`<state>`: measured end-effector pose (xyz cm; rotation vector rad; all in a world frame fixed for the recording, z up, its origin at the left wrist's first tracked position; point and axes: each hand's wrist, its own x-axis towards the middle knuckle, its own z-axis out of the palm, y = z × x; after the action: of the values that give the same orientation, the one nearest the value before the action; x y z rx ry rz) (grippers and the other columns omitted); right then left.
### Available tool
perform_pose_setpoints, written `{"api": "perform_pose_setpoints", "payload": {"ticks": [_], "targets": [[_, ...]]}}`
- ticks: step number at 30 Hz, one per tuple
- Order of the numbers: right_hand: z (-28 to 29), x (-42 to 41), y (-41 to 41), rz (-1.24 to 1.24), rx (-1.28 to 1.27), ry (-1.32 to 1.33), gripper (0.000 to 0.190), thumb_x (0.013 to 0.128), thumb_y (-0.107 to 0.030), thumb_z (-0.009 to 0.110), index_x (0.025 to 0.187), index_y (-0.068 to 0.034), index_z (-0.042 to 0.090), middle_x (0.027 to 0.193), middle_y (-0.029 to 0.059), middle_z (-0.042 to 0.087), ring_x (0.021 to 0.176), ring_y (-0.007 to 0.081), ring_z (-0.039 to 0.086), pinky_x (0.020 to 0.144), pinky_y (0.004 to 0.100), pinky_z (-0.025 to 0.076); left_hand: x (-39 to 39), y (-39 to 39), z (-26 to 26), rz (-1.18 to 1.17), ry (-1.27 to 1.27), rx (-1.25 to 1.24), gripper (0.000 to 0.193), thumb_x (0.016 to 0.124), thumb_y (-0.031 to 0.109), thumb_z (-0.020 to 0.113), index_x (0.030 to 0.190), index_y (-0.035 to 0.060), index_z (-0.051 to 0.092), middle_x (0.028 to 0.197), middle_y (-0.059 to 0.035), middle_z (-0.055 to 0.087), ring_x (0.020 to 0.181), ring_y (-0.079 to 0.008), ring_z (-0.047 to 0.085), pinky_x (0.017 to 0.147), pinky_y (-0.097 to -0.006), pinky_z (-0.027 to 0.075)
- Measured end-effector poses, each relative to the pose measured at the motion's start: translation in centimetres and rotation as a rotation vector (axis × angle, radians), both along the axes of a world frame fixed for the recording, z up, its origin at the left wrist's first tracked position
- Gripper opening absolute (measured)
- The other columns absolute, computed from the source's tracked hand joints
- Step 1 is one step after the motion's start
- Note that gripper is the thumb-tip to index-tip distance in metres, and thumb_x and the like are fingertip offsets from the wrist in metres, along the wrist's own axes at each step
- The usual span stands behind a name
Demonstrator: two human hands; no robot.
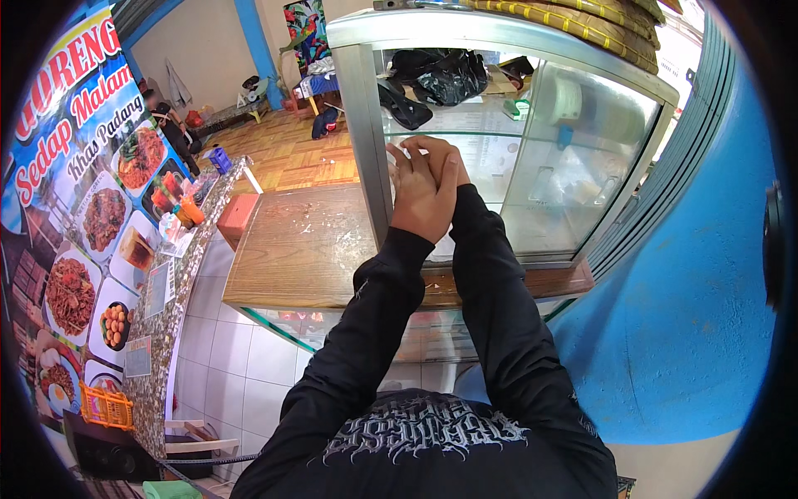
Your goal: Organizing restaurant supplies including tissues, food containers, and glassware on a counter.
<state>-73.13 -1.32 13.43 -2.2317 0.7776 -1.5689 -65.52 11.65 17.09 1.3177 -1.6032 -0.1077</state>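
Observation:
Both my hands are raised in front of the open side of an aluminium-framed glass display cabinet (368, 143). My left hand (424, 193) lies over my right hand (439, 153), palms and fingers touching; no object shows in either. Behind them, a glass shelf (461, 121) carries black plastic bags (446, 75) and a small green and white box (516, 110). A sliding glass pane (573, 168) covers the cabinet's right part. The cabinet stands on a brown wood-grain tabletop (299, 243).
Woven trays (573, 25) are stacked on the cabinet. A blue wall (673, 349) rises at the right. At the left are a granite-patterned counter (149, 399) with bottles (192, 210) and an orange basket (106, 405), and a food banner (68, 187). A person (171, 128) is farther back.

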Motion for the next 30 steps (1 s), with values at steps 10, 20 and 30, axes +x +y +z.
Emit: {"api": "perform_pose_setpoints", "payload": {"ticks": [10,20,30], "targets": [[0.5,-0.1,1.3,0.323,0.278,-0.173,0.027,0.098,-0.003,0.066,0.123,0.008,0.068,0.117,0.0162,0.076,0.104,0.0223,0.076,0.091,0.0345,0.063,0.3,-0.1,-0.7,0.024,0.013,-0.020,0.093,0.110,0.058,0.049,0.157,-0.0191,0.027,0.157,-0.0573,0.020,0.151,-0.0723,0.007,0.129,-0.0622,0.013],[1.6,-0.8,4.1,0.025,0.099,-0.067,0.032,0.090,-0.009,0.075,0.121,-0.002,0.074,0.122,0.0201,0.076,0.103,0.0373,0.077,0.085,0.0398,0.063,0.1,0.8,-0.6,-0.041,-0.039,-0.095,0.089,0.110,0.052,0.052,0.155,-0.0212,0.029,0.155,-0.0595,0.019,0.153,-0.0722,0.005,0.129,-0.0620,0.012],[3.8,-2.8,12.8,-0.226,-0.027,0.049,0.040,0.092,-0.009,0.072,0.131,0.000,0.069,0.124,0.0249,0.073,0.117,0.0433,0.070,0.101,0.0452,0.056,1.9,6.7,0.4,-0.369,-0.027,-0.079,0.083,0.109,0.035,0.060,0.162,-0.0169,0.023,0.170,-0.0396,0.023,0.161,-0.0546,0.016,0.132,-0.0516,0.017]]}}
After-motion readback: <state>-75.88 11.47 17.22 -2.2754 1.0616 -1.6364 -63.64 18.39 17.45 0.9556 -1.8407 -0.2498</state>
